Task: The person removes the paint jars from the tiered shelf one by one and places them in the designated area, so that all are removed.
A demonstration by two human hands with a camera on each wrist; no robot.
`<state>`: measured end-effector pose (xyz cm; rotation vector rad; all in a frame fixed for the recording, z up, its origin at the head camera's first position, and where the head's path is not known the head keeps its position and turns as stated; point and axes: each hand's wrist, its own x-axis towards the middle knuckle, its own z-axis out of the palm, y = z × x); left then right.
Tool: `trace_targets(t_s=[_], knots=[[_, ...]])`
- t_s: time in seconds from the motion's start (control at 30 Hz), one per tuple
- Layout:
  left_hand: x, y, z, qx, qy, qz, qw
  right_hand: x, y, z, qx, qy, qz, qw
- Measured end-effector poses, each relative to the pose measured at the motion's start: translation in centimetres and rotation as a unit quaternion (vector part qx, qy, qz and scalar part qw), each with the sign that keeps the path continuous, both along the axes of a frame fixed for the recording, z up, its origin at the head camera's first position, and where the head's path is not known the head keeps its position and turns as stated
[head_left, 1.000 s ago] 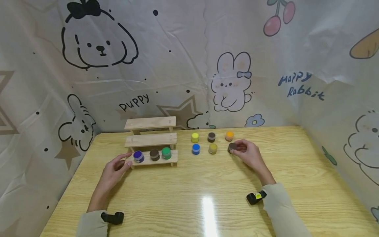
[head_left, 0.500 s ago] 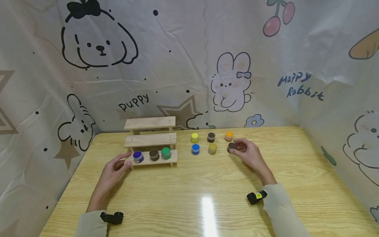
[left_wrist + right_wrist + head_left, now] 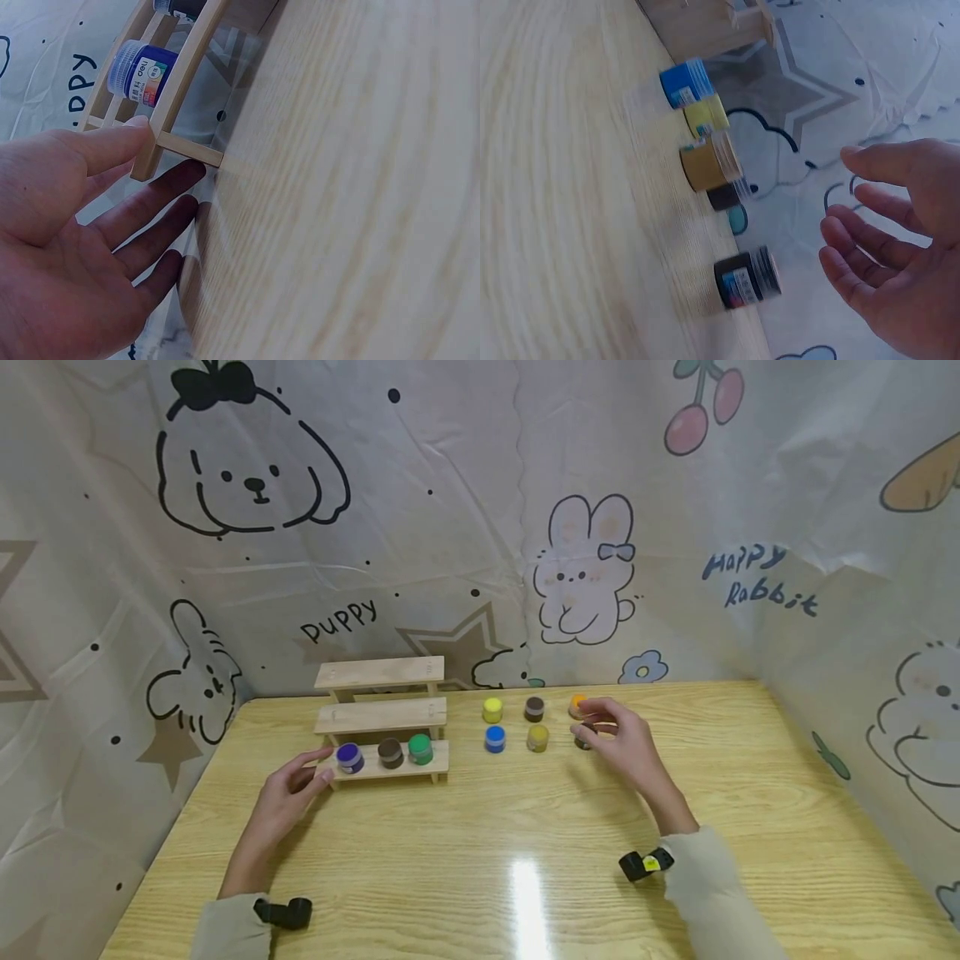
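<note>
In the head view my left hand (image 3: 288,793) holds the left end of a three-step wooden display rack (image 3: 381,716), thumb at the front and forefinger behind. On its lowest step stand a purple paint jar (image 3: 350,757), a dark brown jar (image 3: 391,752) and a green jar (image 3: 421,748). In the left wrist view the thumb (image 3: 116,148) lies against the step's end; the other fingers stretch below. My right hand (image 3: 626,747) hovers over a dark paint jar (image 3: 742,281), partly hidden from the head camera. The right wrist view shows its fingers apart from that jar.
Left of my right hand stand a yellow jar (image 3: 492,710), a dark jar (image 3: 534,708), a blue jar (image 3: 495,739) and an ochre jar (image 3: 537,738). An orange jar (image 3: 577,705) is partly covered by my fingers. A printed curtain (image 3: 450,527) borders the wooden table (image 3: 450,860).
My right hand has let go of the dark jar and risen slightly up and left; the jar stays on the table. My left hand and the rack have not moved.
</note>
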<state>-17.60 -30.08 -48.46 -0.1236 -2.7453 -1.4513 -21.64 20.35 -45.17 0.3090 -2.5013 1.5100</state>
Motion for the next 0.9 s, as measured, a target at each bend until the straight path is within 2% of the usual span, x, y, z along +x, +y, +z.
trace_targets(t_s=[0.27, 0.53, 0.9], knots=[[0.1, 0.1, -0.1, 0.005, -0.002, 0.001, 1.0, 1.0, -2.5, 0.2, 0.007, 0.052, 0.024, 0.998], [-0.1, 0.1, 0.3, 0.009, 0.013, -0.007, 0.9999, 2.3, -5.8, 1.1, -0.001, 0.069, 0.089, 0.994], [-0.1, -0.2, 0.1, 0.006, 0.01, -0.003, 0.9999, 2.3, -11.1, 1.5, -0.012, 0.075, 0.14, 0.987]])
